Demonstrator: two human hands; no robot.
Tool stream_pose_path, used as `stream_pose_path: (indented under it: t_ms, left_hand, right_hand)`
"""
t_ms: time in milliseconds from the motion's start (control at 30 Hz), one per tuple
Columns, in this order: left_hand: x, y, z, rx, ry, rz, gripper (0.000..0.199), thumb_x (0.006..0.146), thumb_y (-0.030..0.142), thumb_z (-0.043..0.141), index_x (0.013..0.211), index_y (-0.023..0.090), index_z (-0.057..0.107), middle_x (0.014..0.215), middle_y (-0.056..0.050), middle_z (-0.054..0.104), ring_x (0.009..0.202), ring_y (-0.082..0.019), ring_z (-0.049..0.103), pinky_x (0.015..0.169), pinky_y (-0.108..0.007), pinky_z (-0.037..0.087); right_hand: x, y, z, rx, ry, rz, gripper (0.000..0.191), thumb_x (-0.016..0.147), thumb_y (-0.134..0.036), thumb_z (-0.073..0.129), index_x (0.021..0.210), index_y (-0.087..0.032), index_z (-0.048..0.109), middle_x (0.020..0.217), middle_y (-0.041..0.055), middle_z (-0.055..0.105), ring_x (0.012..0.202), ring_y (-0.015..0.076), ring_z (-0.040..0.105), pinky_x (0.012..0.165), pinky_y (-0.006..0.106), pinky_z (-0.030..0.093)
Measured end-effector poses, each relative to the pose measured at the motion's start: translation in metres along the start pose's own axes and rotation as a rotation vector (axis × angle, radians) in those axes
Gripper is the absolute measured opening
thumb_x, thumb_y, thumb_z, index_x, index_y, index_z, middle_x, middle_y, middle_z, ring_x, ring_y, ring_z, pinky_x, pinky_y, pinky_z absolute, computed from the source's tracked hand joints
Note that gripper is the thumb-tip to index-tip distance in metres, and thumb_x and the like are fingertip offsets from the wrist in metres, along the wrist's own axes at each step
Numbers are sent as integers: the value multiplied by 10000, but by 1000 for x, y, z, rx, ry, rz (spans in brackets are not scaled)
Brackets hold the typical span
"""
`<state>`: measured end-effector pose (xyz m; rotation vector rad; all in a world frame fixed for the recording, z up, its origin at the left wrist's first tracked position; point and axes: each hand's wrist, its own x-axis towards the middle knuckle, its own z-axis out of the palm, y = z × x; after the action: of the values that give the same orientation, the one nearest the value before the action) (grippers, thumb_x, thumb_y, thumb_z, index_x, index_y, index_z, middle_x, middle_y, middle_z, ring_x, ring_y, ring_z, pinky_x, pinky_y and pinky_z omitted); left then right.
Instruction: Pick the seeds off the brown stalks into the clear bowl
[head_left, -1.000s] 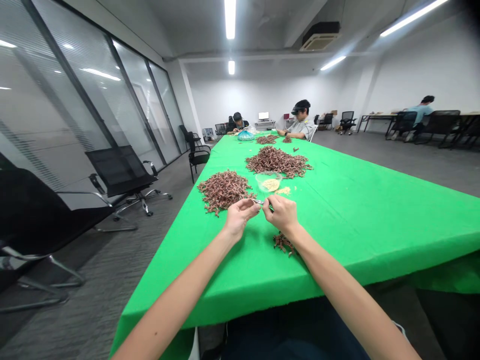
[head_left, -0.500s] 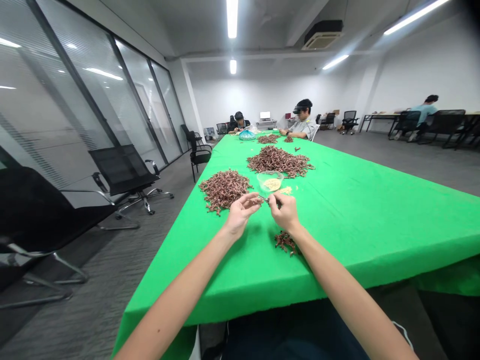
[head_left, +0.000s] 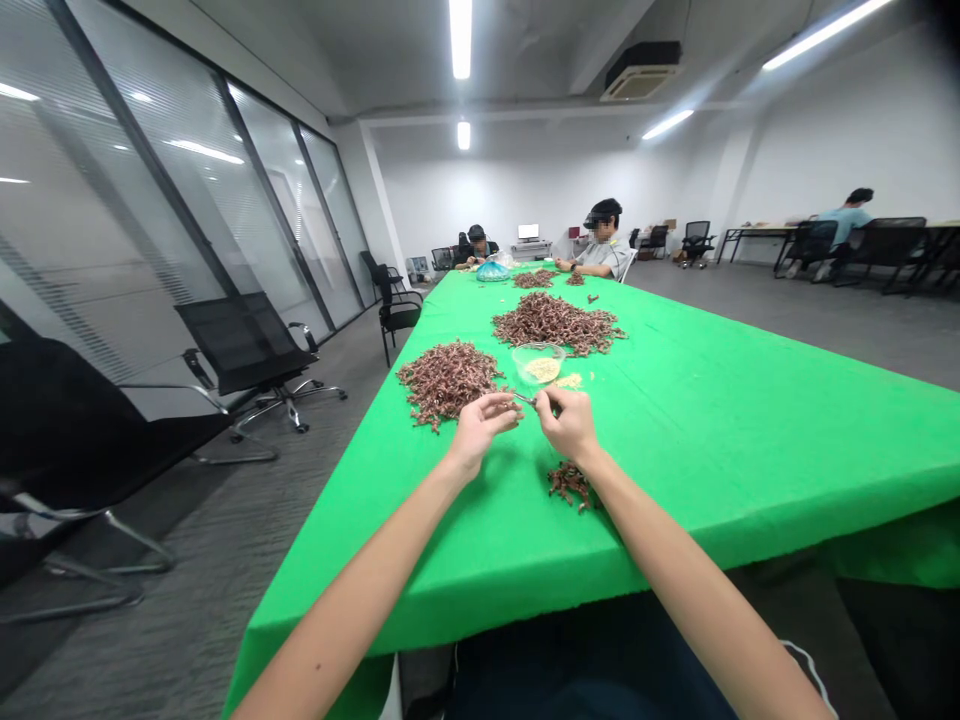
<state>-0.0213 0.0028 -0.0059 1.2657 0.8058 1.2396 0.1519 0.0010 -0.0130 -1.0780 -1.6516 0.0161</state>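
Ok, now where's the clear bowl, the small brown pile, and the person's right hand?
Clear bowl (head_left: 537, 349), head view, on its far rim.
Small brown pile (head_left: 570, 486), head view, on its middle.
Right hand (head_left: 571, 428), head view, on its back.

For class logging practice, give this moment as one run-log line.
left hand: at small metal tool | right hand: at same tool | near right hand: brown sprig pile | ahead: clear bowl of pale granules

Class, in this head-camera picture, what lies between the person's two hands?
The head view shows a small metal tool across the gap between the left hand and the right hand; its exact kind is too small to tell.
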Motion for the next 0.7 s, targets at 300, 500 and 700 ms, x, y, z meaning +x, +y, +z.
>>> stream_pose_path:
  t_ms: [300,500,700]
  left_hand:
    - [-1,0,-3,90,101,-180,426,616,356,864,919,104,701,932,-144,745,762,-195,710,786,-343,553]
    - [-1,-2,-5,168,83,-185,482,504,372,914,869,105,747,891,-132,748,807,-212,696,834,-363,541]
    - [0,-8,-9,320,36,-43,385,566,343,877,860,116,774,890,-125,755,822,-214,680,842,-364,530]
  right_hand:
    - [1,5,1,-32,23,25,366,914,-322,445,578,-190,507,515,-14,456,479,104,368,537,269,262]
    - [1,3,-1,-39,14,37,361,908,-315,449,575,-188,507,510,-14,463,481,103,380,540,267,260]
    - [2,3,-1,-47,8,43,358,911,-325,444,589,-190,521,518,-4,489,487,109,390,546,271,263]
